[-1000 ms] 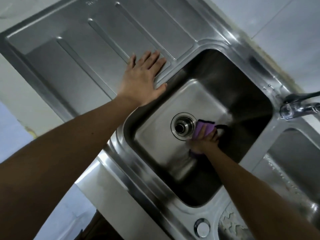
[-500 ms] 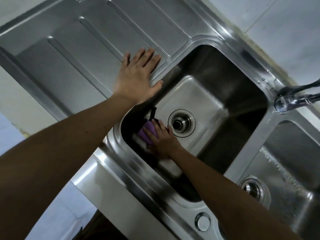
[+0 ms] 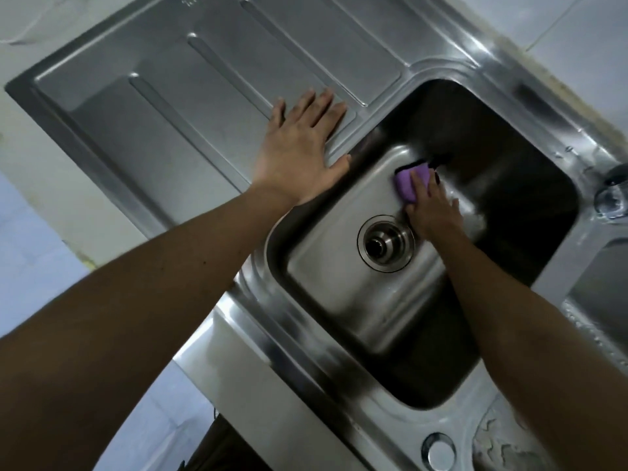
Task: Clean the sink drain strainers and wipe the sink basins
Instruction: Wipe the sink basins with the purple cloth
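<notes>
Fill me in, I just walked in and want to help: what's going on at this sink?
A person's right hand holds a purple scrubbing pad against the floor of the stainless steel sink basin, just beyond the round metal drain strainer, wiping it. The left hand lies flat on the ribbed steel drainboard beside the basin.

The basin point(image 3: 339, 294) around the right hand point(image 3: 433, 212) is brushed steel, smooth, with a dull sheen and bright streaks of glare. The pad point(image 3: 407, 180) under that hand's fingers is matt purple, cloth or foam, with a black edge. Just beside the wrist, the strainer point(image 3: 385, 243) is polished metal. Under the left hand point(image 3: 299, 154), the ribbed draining board point(image 3: 170, 107) is the same satin steel.
</notes>
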